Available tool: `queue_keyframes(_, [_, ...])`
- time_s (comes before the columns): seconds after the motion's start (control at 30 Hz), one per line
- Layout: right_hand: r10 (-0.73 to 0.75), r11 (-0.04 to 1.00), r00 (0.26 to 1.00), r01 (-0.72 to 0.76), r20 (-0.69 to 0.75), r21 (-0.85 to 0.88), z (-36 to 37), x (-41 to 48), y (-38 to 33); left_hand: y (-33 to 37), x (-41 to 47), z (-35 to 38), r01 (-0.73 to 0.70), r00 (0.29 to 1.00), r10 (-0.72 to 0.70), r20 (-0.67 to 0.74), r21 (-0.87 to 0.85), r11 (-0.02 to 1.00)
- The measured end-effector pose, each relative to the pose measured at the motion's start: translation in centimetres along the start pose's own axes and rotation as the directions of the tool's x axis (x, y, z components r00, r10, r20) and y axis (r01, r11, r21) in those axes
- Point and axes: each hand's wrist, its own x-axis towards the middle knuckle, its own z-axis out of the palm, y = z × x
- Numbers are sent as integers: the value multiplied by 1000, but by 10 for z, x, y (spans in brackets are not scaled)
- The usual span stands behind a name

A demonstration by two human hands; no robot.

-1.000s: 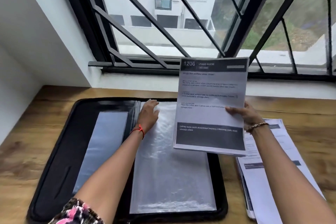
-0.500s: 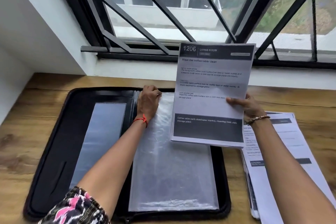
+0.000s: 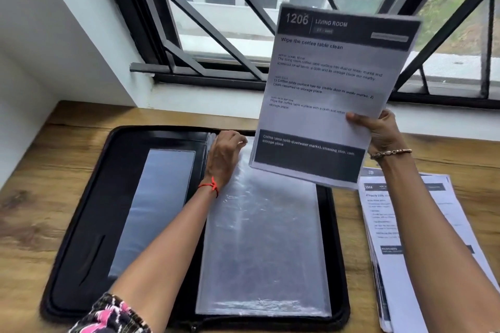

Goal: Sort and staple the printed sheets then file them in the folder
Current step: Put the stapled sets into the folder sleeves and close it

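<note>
an open black folder [image 3: 81,224] lies on the wooden counter [image 3: 32,211], lower left to centre of the frame. the left hand [image 3: 226,154], fingers curled, grips the top edge of the folder's clear sleeve [image 3: 265,238]. right of centre, the right hand [image 3: 381,132] grasps a printed sheet set [image 3: 324,89] by its right edge, raised above the folder. a sheet stack [image 3: 405,224] lies on the counter at lower right.

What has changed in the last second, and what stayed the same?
The left hand curled its fingers onto the top edge of the plastic sleeve. The right hand lifted the printed sheets higher. The folder stays open; the paper stack has not moved.
</note>
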Motion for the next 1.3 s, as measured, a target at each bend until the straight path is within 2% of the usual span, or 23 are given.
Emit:
queue_keyframes(0.2, [-222,962,975,223,26,-159,41,22,-27,-10,-17,-2,40,996,-48,-78,-104,994])
queue_keyframes(0.37, [-318,858,931,363,180,-363,79,32,-40,-8,-21,-6,71,988,-82,-131,-86,994])
queue_keyframes(0.53, [-260,767,925,372,276,-523,105,43,-41,-9,-17,-6,74,987,-85,-135,-79,994])
queue_keyframes(0.93, [-102,624,903,385,418,-680,162,81,-40,7,-4,-7,167,982,-174,-72,-98,981])
queue_keyframes(1.07, [-80,637,918,347,389,-688,175,91,-26,12,0,-8,187,980,-193,-48,-105,977])
queue_keyframes(1.3, [-134,701,938,317,319,-639,175,94,-2,13,2,-6,217,976,-216,11,-70,974])
